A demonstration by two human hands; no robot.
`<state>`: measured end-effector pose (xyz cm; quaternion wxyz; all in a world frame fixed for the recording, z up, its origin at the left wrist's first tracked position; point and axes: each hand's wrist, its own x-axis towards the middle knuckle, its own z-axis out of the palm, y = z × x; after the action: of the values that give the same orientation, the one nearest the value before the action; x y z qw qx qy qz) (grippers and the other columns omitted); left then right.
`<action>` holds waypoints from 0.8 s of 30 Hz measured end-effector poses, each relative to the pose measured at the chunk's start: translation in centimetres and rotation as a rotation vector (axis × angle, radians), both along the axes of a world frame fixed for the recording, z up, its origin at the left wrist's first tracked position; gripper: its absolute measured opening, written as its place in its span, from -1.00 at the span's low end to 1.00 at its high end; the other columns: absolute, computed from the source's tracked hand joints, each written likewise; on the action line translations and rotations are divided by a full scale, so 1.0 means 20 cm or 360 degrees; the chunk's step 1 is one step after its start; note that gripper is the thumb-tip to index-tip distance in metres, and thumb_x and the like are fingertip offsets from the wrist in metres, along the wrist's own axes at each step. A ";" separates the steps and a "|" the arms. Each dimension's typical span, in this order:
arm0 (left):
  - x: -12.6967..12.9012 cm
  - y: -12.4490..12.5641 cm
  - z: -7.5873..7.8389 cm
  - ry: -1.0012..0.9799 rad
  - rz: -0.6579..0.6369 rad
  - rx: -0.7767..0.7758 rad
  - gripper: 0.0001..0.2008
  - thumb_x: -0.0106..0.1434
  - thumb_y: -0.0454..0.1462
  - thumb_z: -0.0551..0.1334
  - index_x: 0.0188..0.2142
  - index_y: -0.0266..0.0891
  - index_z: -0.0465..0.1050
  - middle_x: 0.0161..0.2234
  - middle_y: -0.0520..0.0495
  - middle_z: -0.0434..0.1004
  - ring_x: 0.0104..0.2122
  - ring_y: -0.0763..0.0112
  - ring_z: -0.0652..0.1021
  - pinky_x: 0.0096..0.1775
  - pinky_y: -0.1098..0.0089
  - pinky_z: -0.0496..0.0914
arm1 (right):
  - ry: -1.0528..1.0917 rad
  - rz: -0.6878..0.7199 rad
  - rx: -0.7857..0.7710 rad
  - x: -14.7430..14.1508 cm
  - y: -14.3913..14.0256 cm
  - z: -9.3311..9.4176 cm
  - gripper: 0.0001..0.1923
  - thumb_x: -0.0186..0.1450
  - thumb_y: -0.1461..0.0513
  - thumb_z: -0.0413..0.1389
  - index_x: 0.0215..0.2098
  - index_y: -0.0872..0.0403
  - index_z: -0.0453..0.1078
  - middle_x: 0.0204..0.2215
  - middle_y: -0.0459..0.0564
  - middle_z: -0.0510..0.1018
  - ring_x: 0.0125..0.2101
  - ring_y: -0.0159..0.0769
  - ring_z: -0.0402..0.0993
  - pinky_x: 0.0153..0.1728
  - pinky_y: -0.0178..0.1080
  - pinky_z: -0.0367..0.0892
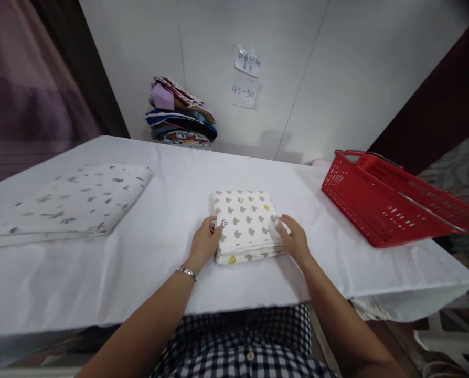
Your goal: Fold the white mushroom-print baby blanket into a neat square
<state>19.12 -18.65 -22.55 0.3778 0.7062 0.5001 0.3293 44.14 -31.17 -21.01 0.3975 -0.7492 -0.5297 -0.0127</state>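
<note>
A folded white cloth (248, 220) printed with grey mushrooms and a few yellow and purple ones lies on the table in front of me. My left hand (206, 239) grips its left edge, thumb on top and fingers at the side. At the right edge, my right hand (295, 236) has hold of the same cloth in a similar way; its fingertips are partly hidden. The cloth's layers show along the near side. Farther left, a larger folded white cloth (85, 197) with small scattered prints lies flat, touched by neither hand.
White fabric covers the table (171, 273). A red plastic basket (380, 205) with metal handles stands on the right. Against the back wall is a stack of folded fabrics (181, 118). Two paper signs, one reading 45-50 (244, 93), hang on the wall.
</note>
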 end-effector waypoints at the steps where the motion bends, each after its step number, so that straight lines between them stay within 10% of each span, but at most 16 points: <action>1: 0.00 0.00 0.00 -0.0003 -0.0001 0.0000 -0.61 0.18 -0.07 0.10 -0.02 -0.13 0.28 -0.37 0.03 0.44 -0.43 0.42 0.45 -0.33 0.40 0.33 | 0.0096 -0.0057 -0.0071 0.03 0.00 -0.02 -0.59 0.24 0.07 -0.01 -0.04 0.09 0.39 -0.02 0.10 0.45 -0.04 -0.15 0.38 -0.13 -0.08 0.36; 24: 0.00 0.03 -0.01 0.0028 0.0078 -0.0025 -0.58 0.20 -0.09 0.09 0.02 -0.16 0.24 -0.23 -0.04 0.47 -0.34 0.40 0.49 -0.28 0.40 0.35 | 0.0073 0.0006 -0.0320 -0.12 -0.15 -0.08 -0.51 0.31 0.08 -0.11 0.12 0.13 0.22 -0.03 0.11 0.38 -0.01 -0.18 0.30 0.01 -0.12 0.23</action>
<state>19.11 -18.15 -22.82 0.3707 0.6938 0.5229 0.3284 41.71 -34.27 -22.62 0.3324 -0.7844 -0.5204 0.0584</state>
